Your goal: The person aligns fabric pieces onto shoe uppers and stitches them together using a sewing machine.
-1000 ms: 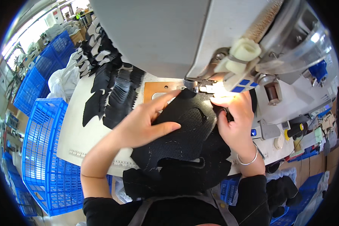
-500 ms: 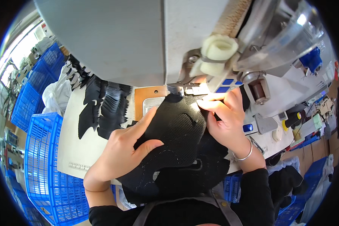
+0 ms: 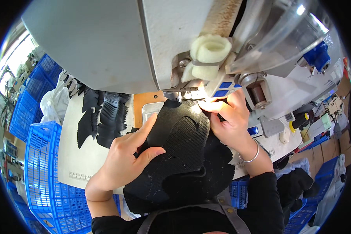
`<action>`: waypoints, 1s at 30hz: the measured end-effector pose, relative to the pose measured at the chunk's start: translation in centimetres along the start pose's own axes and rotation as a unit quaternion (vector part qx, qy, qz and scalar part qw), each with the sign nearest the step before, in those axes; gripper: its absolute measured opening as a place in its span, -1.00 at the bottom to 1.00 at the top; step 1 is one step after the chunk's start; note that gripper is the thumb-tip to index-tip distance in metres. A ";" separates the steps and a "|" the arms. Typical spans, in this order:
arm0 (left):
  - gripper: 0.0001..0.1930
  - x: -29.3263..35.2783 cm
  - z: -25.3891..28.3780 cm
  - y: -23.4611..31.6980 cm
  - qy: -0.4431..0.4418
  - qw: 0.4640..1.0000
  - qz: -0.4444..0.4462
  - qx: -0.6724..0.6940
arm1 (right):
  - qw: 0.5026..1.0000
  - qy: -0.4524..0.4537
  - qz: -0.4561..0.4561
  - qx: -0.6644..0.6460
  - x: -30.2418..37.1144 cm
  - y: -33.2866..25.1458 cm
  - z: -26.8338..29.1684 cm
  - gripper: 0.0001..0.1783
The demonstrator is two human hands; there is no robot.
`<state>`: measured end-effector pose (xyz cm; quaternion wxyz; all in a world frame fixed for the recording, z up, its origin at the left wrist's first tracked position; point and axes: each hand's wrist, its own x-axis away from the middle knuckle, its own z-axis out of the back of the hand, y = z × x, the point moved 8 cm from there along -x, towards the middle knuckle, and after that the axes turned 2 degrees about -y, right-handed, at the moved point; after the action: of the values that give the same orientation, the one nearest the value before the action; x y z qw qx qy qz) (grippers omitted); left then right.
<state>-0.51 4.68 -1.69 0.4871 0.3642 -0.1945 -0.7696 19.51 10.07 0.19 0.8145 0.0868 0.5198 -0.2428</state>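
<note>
Pressing flat on the black mesh piece [image 3: 179,144], the left hand [image 3: 126,158] has its fingers spread wide, palm down, closed around nothing; its grip is only downward pressure. The right hand [image 3: 228,121] sits on the far edge of the same piece, fingertips pinched onto the fabric right under the sewing machine [image 3: 117,43], close to where the needle must be, though the needle itself is lost in the lamp glare. The mesh piece lies on the worktop [image 3: 72,148] directly below the machine head, its near end hanging toward the person's lap.

The likeliest trouble is those right fingertips: they look very near the stitching point, and a small slip forward could bring them under it. The uneven hold could also let the piece swivel, pulling the seam off line, and the loose hanging part might drag the fabric back.

The piece is soft, dark, finely perforated, with a curved outline. Left of the machine a stack of black cut pieces [image 3: 105,117] fans out in pointed shapes. A blue plastic crate [image 3: 39,171] with open lattice walls stands left of it. A thin metal bracelet [image 3: 251,156] circles the right wrist
</note>
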 end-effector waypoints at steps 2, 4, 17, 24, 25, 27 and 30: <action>-0.28 -0.5 0.0 -0.3 0.000 1.000 -0.010 -0.004 | 1.000 0.000 -0.003 0.002 0.1 0.2 0.0 -0.56; -0.33 -0.9 0.5 -0.8 0.010 1.000 -0.011 -0.024 | 1.000 0.011 -0.003 -0.002 -0.2 0.0 -0.1 -0.59; -0.72 -2.6 1.2 4.8 0.110 0.941 -0.265 -0.182 | 0.994 -0.005 0.072 0.085 0.1 -2.5 -0.6 -0.68; -0.67 -2.6 -2.6 4.7 0.118 0.903 -0.270 -0.314 | 0.977 0.004 0.145 0.156 0.7 -5.0 -1.4 -0.76; -0.67 -2.6 -2.6 4.5 0.114 0.906 -0.271 -0.304 | 0.977 0.004 0.147 0.157 0.7 -5.2 -1.5 -0.76; -0.69 -2.9 -2.2 4.2 0.114 0.916 -0.262 -0.280 | 0.978 -0.006 0.143 0.155 0.5 -5.7 -1.7 -0.77; -0.69 -3.1 -1.8 3.8 0.128 0.925 -0.249 -0.257 | 0.969 -0.027 0.163 0.186 0.3 -6.7 -2.1 -0.82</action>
<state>3.96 5.85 0.83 0.3772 0.3592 0.1707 -0.8364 14.68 4.94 -0.24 0.8264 0.3135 0.4219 -0.2018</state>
